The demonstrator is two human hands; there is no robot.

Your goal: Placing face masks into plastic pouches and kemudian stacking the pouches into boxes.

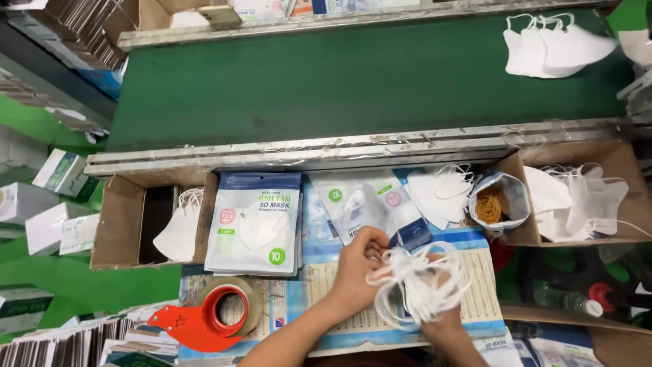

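Note:
Both my hands hold a bunch of white face masks (418, 282) with loose ear loops over the paper-covered work table (319, 285). My left hand (356, 268) grips the bunch from the left, near a loose clear mask bag (360, 207). My right hand (441, 319) holds it from below and is mostly hidden by the blurred masks. A stack of printed mask bags (257, 224) lies to the left. More white masks (438, 194) lie behind my hands.
A green conveyor belt (339, 81) runs behind, carrying a mask pile (553, 44). Cardboard boxes of masks stand left (122, 224) and right (577, 194). A bag of rubber bands (496, 204), a red tape dispenser (210, 316) and small cartons (61, 197) are nearby.

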